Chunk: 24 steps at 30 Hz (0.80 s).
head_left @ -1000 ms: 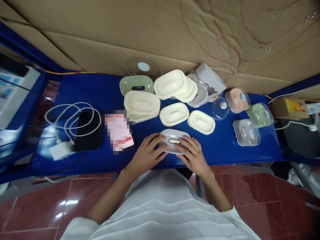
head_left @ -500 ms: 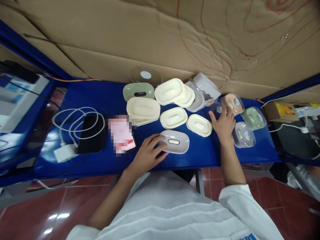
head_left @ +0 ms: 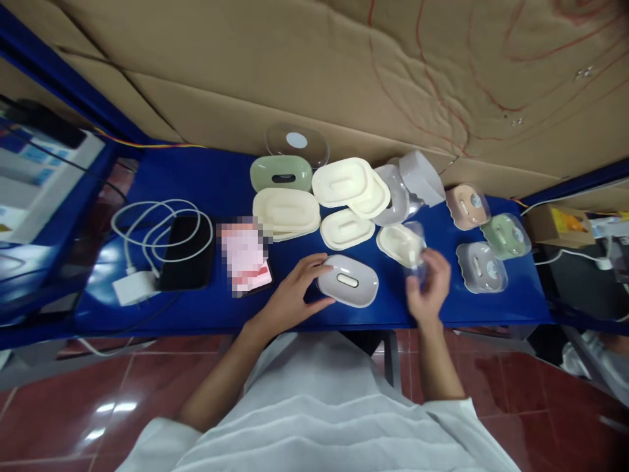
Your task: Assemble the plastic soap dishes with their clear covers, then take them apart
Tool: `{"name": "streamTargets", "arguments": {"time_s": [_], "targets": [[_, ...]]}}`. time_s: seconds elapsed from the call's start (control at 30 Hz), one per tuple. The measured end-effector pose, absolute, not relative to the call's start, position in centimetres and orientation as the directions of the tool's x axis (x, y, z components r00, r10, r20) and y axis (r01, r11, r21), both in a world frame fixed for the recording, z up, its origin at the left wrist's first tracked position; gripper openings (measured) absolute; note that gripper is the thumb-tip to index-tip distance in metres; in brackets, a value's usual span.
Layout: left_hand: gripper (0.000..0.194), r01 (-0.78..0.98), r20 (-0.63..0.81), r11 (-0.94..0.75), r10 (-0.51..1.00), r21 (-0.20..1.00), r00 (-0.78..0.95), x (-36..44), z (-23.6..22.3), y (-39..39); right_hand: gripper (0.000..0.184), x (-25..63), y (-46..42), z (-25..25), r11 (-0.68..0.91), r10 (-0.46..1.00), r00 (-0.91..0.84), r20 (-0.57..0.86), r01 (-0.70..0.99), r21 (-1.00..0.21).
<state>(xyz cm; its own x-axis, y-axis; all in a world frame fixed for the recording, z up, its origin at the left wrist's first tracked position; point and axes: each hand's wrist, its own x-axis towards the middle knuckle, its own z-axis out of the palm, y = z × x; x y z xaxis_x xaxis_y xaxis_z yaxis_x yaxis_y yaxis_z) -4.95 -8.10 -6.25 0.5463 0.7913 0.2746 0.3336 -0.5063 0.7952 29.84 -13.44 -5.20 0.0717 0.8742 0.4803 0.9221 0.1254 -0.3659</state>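
Observation:
On the blue table, a grey oval soap dish [head_left: 362, 282] with a cream insert in its slot lies in front of me. My left hand [head_left: 297, 288] grips its left end between thumb and fingers. In my right hand [head_left: 428, 285] is a clear plastic lid [head_left: 415, 246], held by its near side and blurred by motion. The lid hangs over the right part of a cream oval tray [head_left: 393, 244]. Another cream tray [head_left: 346, 229] lies just behind the grey dish.
Lidded dishes in pink [head_left: 466, 208], green [head_left: 506, 237] and grey [head_left: 481, 269] stand at the right. Behind are stacked cream trays [head_left: 341, 180], a green dish [head_left: 281, 174] and grey parts [head_left: 421, 177]. A phone [head_left: 263, 274], black device [head_left: 184, 262] and white charger [head_left: 133, 288] lie left.
My right hand has picked up the clear lid from beside the pink dish and brought it left and nearer to me. My left hand has closed more firmly around the grey dish's end.

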Motion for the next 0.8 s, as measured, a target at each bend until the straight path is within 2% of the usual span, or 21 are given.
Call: {"name": "streamTargets", "arguments": {"time_s": [0.07, 0.13, 0.23, 0.3, 0.37, 0.4, 0.47, 0.53, 0.67, 0.8], "targets": [[0.075, 0.326, 0.261, -0.484, 0.801, 0.812, 0.539, -4.9, -6.4, -8.0, 0.058, 26.4, -14.6, -5.6, 0.366, 0.845, -0.143, 0.515, 0.857, -0.362], [0.083, 0.316, 0.277, -0.494, 0.797, 0.810, 0.536, -4.9, -6.7, -7.9, 0.059, 23.8, -14.7, -5.7, 0.518, 0.813, -0.295, 0.502, 0.759, -0.394], [0.081, 0.324, 0.296, -0.532, 0.775, 0.782, 0.559, -4.9, -6.8, -8.0, 0.057, 22.7, -14.0, -5.7, 0.588, 0.805, -0.458, 0.376, 0.700, -0.405], [0.069, 0.347, 0.313, -0.578, 0.750, 0.739, 0.583, -4.9, -6.8, -8.0, 0.054, 23.8, -13.7, -5.5, 0.612, 0.778, -0.494, 0.388, 0.736, -0.290], [0.060, 0.373, 0.324, -0.611, 0.735, 0.699, 0.596, -4.9, -6.7, -8.2, 0.056, 25.7, -13.5, -4.9, 0.489, 0.757, -0.346, 0.555, 0.863, -0.129], [0.059, 0.382, 0.325, -0.615, 0.734, 0.689, 0.596, -4.9, -6.7, -8.2, 0.060, 26.9, -13.4, -4.6, 0.330, 0.738, -0.194, 0.646, 0.939, -0.095], [0.058, 0.391, 0.321, -0.609, 0.742, 0.690, 0.588, -4.8, -6.6, -8.2, 0.071, 29.4, -13.0, -4.0, -0.060, 0.671, 0.158, 0.725, 0.985, -0.160], [0.057, 0.397, 0.318, -0.604, 0.748, 0.692, 0.583, -4.8, -6.5, -8.2, 0.078, 31.6, -12.5, -3.6, -0.285, 0.645, 0.384, 0.660, 0.923, -0.259], [0.054, 0.406, 0.306, -0.604, 0.746, 0.686, 0.592, -4.8, -6.5, -8.2, 0.070, 34.2, -11.9, -4.3, -0.269, 0.699, 0.450, 0.556, 0.885, -0.379], [0.055, 0.399, 0.299, -0.597, 0.746, 0.696, 0.594, -4.7, -6.4, -8.2, 0.054, 34.9, -11.7, -5.1, -0.150, 0.742, 0.354, 0.569, 0.915, -0.374]]}}
